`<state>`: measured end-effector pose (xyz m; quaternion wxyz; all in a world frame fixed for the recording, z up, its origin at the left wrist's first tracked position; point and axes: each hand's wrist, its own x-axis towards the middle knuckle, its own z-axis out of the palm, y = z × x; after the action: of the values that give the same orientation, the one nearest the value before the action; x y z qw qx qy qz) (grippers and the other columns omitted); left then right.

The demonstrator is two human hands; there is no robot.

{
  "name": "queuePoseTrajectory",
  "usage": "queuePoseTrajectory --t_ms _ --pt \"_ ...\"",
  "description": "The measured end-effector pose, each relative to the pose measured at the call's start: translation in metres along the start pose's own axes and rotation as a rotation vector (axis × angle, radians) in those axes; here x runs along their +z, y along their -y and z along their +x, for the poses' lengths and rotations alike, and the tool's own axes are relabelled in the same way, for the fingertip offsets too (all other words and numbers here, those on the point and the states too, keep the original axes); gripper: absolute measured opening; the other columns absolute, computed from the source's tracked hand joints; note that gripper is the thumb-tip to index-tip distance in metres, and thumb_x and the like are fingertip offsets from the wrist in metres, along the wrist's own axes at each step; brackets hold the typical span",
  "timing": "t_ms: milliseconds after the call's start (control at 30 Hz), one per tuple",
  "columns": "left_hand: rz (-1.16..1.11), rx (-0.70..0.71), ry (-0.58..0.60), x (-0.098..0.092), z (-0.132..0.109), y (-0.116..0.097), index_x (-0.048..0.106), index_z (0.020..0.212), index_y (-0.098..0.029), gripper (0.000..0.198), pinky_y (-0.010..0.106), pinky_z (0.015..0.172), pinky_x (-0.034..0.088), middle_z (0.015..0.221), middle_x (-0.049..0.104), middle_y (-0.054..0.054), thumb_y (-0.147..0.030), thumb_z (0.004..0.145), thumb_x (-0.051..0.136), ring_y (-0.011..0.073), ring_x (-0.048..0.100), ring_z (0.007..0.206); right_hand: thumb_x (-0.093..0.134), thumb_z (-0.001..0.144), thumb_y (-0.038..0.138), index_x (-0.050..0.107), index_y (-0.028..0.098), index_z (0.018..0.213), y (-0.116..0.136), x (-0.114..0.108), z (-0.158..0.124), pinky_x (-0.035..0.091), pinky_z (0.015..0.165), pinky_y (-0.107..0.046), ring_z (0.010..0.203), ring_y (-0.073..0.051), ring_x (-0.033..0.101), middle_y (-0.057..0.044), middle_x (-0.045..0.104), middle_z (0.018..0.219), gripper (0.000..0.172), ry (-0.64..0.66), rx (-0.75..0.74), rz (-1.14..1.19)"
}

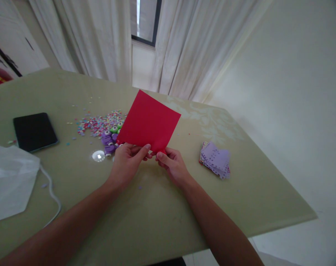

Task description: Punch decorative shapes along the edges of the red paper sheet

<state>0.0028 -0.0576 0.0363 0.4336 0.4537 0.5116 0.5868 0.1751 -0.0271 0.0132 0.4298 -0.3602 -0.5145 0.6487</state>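
A square sheet of red paper point(149, 122) is held up over the table, tilted, by its lower edge. My left hand point(129, 159) pinches it near the lower middle, thumb in front and fingers behind. My right hand point(173, 164) is closed at the lower right corner, thumb close to the left fingertips. A small glossy red piece point(163, 151) shows at the right fingertips; what it is I cannot make out. Just left of my left hand lie several small purple figures point(109, 142) with big eyes and a green one point(116, 128), partly hidden by the paper.
Small multicoloured paper bits point(99, 123) are strewn behind the figures. A black tablet or phone point(35, 131), a white sheet or bag point(11, 181) and a white cable point(53, 190) lie at left. Punched lilac cards point(215, 159) are stacked at right on the green table point(256, 188).
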Motion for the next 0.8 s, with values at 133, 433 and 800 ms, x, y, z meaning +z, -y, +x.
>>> queuePoseTrajectory --t_ms 133,433,800 --pt "0.014 0.002 -0.004 -0.0005 -0.0002 -0.0008 0.079 0.074 -0.018 0.025 0.028 0.059 0.056 0.068 0.079 0.005 -0.04 0.086 0.081 0.0188 0.071 0.06 0.092 0.076 0.063 0.076 0.019 0.081 0.0003 0.0 0.0001 0.023 0.059 -0.03 0.061 -0.012 0.036 0.003 0.052 0.069 0.048 0.003 0.004 0.005" --pt "0.01 -0.015 -0.04 -0.0013 0.0008 0.0005 0.079 0.078 -0.018 0.026 0.029 0.062 0.057 0.072 0.08 0.006 -0.043 0.085 0.083 0.0192 0.071 0.063 0.092 0.075 0.065 0.076 0.019 0.084 0.0021 -0.0003 -0.0005 0.023 0.06 -0.03 0.062 -0.013 0.035 0.003 0.05 0.07 0.049 -0.009 0.006 -0.013" --pt "0.005 -0.039 -0.03 0.0005 -0.0008 -0.0021 0.078 0.075 -0.02 0.028 0.031 0.063 0.057 0.072 0.08 0.007 -0.045 0.085 0.082 0.0206 0.071 0.064 0.091 0.077 0.064 0.078 0.02 0.086 0.0029 0.0001 -0.0007 0.023 0.059 -0.031 0.063 -0.013 0.035 0.002 0.053 0.07 0.047 0.021 0.016 -0.024"
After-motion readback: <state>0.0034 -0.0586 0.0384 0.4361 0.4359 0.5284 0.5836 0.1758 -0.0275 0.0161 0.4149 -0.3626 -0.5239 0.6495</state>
